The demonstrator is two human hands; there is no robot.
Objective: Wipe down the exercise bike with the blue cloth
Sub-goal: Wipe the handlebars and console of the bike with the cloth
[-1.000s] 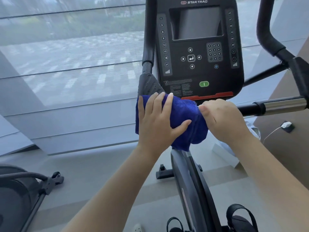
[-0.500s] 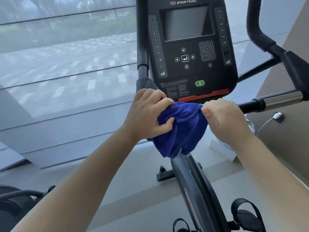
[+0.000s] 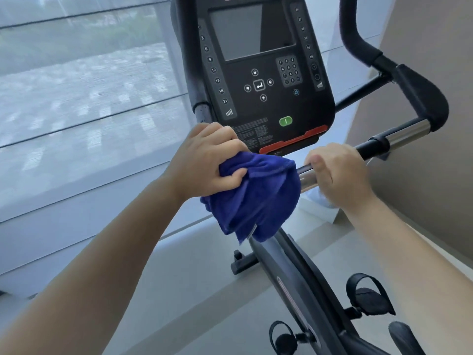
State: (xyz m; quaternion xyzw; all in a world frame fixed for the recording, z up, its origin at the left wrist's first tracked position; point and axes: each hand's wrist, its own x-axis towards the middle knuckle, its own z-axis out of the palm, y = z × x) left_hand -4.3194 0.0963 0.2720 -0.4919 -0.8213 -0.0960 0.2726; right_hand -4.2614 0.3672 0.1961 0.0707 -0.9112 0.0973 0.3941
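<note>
1. Curled tight, the left hand (image 3: 210, 162) bunches one fluffy blue terry cloth (image 3: 258, 198) over the smooth chrome handlebar tube (image 3: 407, 135), directly below the glossy black plastic console (image 3: 263, 73) of the dark exercise bike (image 3: 294, 272).
2. The right hand (image 3: 337, 172) wraps its fingers fully round that same tube, just beside the cloth.
3. Two black strapped pedals (image 3: 371, 295) sit low on the frame.

Blue cloth (image 3: 258, 198), black console (image 3: 266, 80)
</note>
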